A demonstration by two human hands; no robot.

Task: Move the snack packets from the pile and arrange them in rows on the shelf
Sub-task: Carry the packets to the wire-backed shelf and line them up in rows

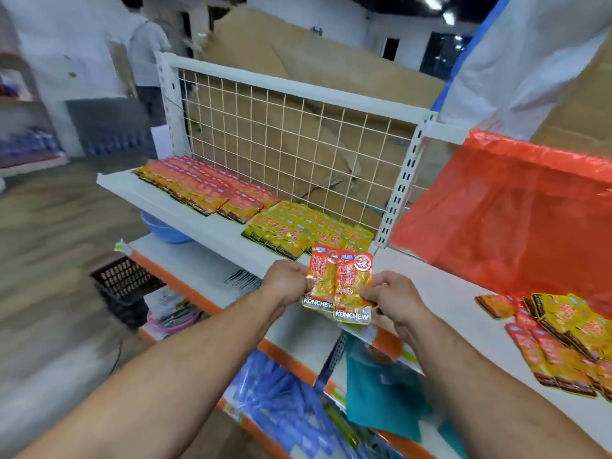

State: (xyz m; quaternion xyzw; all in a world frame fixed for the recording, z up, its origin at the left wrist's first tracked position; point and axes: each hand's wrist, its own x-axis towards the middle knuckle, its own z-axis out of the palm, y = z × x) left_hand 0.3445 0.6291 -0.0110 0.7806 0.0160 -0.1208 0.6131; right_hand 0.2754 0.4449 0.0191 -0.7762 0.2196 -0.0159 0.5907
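I hold two orange-and-yellow snack packets, overlapped and upright, just in front of the white shelf. My left hand pinches their left edge and my right hand pinches the right edge. On the shelf lie rows of orange packets at the left and rows of yellow packets beside them. The loose pile of packets lies on the lower white surface at the far right.
A wire grid back panel closes the shelf's rear, with cardboard behind it. A red plastic bag hangs over the right section. Below are a blue basin, a black crate and blue packaged goods. A person stands far left.
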